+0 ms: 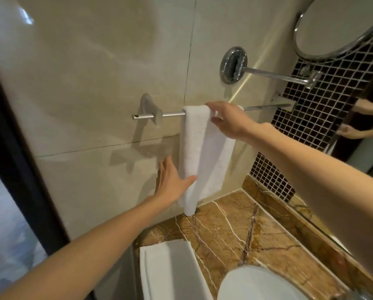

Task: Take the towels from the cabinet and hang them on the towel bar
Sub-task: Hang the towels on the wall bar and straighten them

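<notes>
A white towel (205, 152) hangs folded over the metal towel bar (172, 114) on the beige tiled wall. My right hand (227, 120) grips the towel's top right part at the bar, fingers curled over the fold. My left hand (172, 182) lies flat with straight fingers against the towel's lower left edge, thumb pressing on its front. A second folded white towel (168, 271) lies on the marble counter below.
The brown marble counter (246, 230) holds a white basin (261, 284) at the bottom. A round mirror (341, 24) on a chrome swing arm (274, 75) juts out above the bar. Dark mosaic tiles cover the right wall; a dark door frame (14, 148) stands at left.
</notes>
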Tool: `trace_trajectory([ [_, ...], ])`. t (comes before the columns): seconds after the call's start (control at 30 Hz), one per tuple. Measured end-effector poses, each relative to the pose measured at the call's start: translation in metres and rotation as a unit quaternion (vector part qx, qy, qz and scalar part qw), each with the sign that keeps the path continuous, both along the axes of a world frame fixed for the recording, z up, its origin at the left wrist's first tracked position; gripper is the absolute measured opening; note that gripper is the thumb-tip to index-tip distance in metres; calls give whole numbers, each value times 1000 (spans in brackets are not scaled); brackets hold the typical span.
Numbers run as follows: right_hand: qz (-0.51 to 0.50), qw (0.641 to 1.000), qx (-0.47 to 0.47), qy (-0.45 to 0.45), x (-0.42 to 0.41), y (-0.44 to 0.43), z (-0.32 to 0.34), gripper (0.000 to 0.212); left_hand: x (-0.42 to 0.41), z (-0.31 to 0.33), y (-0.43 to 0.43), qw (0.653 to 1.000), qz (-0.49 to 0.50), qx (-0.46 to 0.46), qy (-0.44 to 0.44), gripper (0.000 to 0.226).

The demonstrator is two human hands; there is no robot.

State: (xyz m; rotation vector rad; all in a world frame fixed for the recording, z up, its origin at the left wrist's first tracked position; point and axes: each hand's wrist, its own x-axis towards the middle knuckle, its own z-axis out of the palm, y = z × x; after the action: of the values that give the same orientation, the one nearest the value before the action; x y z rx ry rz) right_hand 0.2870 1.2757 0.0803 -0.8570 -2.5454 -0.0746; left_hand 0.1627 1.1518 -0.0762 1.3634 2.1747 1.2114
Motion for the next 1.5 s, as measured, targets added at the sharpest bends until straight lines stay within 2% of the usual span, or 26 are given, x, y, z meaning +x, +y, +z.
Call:
trace_trajectory([
  [0.07,3,1000,2,3,0,1,-1,30,3,-14,9,998,-30,-31,-50,113],
  [0.13,1,1000,1,1,0,2,-1,28,7,-28,17,994,-45,-28,-100,116],
  [0.27,-2,1000,-4,2,0,4,-2,29,13,-53,25,990,-30,-25,-137,102],
  [0.4,-5,1000,-5,0,0,5,-2,30,11,-72,29,988,-19,-22,-151,97],
  [0.7,-15,1000,-24,8,-1,9,-5,27,-5,-87,22,983,-37,-4,-177,42],
  [0.83,-24,999,-34,-9,-2,10,-2,23,-5,-91,17,979,-14,3,-201,45],
  [1.0,-29,997,-73,-7,-4,6,4,34,1,-91,18,979,-55,-9,-195,35],
  [1.17,-19,994,-105,0,-4,3,7,38,7,-84,20,975,-20,5,-223,37],
  [1.3,-30,994,-106,-4,-5,5,8,47,14,-80,11,980,44,57,-186,33],
  [1.5,-27,994,-107,1,-5,7,6,43,22,-101,-3,984,-5,100,-145,18],
])
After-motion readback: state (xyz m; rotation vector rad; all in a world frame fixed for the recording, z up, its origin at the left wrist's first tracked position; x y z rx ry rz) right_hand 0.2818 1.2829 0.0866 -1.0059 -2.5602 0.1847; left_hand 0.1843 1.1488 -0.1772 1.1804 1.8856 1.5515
